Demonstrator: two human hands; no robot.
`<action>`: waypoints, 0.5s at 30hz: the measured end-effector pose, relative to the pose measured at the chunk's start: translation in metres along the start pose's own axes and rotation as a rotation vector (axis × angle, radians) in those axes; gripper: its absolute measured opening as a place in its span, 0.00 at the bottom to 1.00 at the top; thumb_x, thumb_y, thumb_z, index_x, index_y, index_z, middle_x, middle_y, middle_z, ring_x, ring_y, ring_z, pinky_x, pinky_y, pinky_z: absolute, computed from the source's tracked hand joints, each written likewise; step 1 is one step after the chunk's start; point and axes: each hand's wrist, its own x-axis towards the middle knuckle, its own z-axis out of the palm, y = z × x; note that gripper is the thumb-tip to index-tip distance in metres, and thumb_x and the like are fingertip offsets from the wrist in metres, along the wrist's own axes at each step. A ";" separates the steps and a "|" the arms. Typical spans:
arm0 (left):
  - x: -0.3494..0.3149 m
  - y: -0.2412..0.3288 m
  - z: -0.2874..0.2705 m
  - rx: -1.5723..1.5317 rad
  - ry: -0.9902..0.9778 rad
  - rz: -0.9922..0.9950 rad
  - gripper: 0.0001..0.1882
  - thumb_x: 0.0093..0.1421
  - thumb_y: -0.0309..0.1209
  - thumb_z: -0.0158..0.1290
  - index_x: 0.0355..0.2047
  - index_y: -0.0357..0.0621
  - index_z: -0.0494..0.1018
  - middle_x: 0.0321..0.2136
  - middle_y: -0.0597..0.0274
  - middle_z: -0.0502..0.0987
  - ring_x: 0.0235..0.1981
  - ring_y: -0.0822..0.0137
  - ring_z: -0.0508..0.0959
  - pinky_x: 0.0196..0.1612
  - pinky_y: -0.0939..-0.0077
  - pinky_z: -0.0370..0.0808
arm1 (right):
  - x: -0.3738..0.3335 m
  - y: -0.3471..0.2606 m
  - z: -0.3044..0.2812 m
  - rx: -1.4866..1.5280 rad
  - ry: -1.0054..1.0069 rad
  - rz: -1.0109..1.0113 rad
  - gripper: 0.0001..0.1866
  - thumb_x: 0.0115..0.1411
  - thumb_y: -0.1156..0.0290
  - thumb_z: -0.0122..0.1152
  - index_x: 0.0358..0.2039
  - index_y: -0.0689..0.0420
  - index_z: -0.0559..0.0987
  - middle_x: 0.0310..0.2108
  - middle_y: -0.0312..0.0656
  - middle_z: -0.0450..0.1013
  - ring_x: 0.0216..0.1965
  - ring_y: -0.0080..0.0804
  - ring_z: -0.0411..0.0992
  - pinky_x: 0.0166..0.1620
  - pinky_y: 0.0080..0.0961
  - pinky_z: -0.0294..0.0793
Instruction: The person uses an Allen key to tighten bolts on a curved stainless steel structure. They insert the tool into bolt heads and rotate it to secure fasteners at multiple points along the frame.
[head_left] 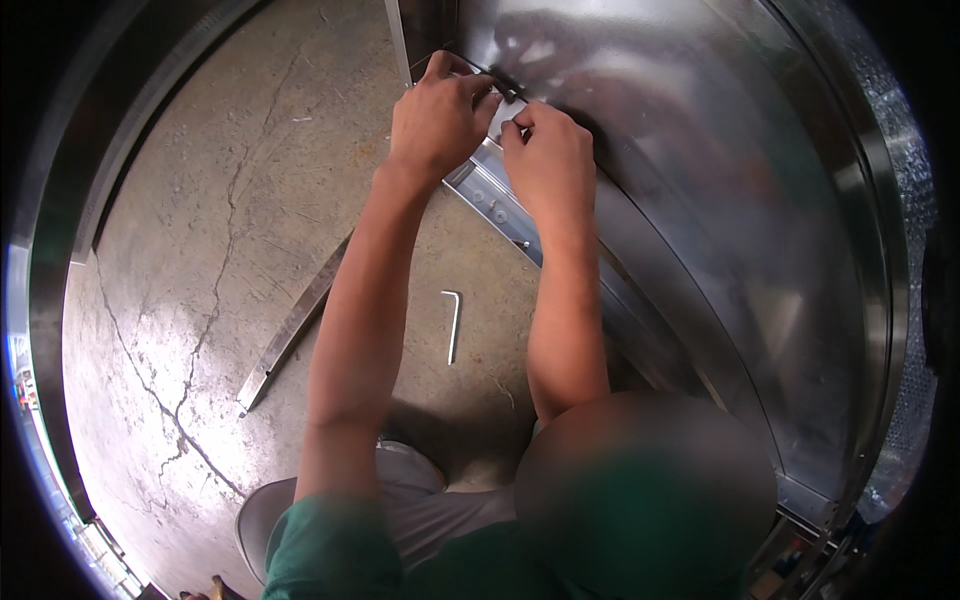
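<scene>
Both arms reach forward to the inner corner of a shiny stainless steel panel [690, 200]. My left hand [440, 118] is closed at the corner, its fingers curled by a thin dark strip or cable [507, 88]. Just right of it my right hand [552, 160] pinches with thumb and forefinger at the same spot. What either hand grips is too small and hidden to make out. Below the fingers runs a metal channel [515, 232], in which several small round washers or fasteners [490, 205] lie.
An L-shaped hex key [453, 327] lies on the cracked concrete floor [190, 250] between my forearms. A narrow metal bar [290, 340] rests on the floor, partly behind my left forearm. Bubble wrap [905, 300] shows beyond the panel's right edge. A metal frame [75, 190] curves along the left.
</scene>
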 end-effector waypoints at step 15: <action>0.004 0.009 -0.006 -0.103 0.052 -0.027 0.13 0.60 0.36 0.61 0.40 0.40 0.78 0.44 0.50 0.78 0.44 0.50 0.80 0.48 0.59 0.77 | -0.008 0.006 -0.015 0.146 -0.081 0.007 0.11 0.62 0.66 0.64 0.38 0.59 0.77 0.34 0.49 0.80 0.37 0.47 0.79 0.42 0.38 0.76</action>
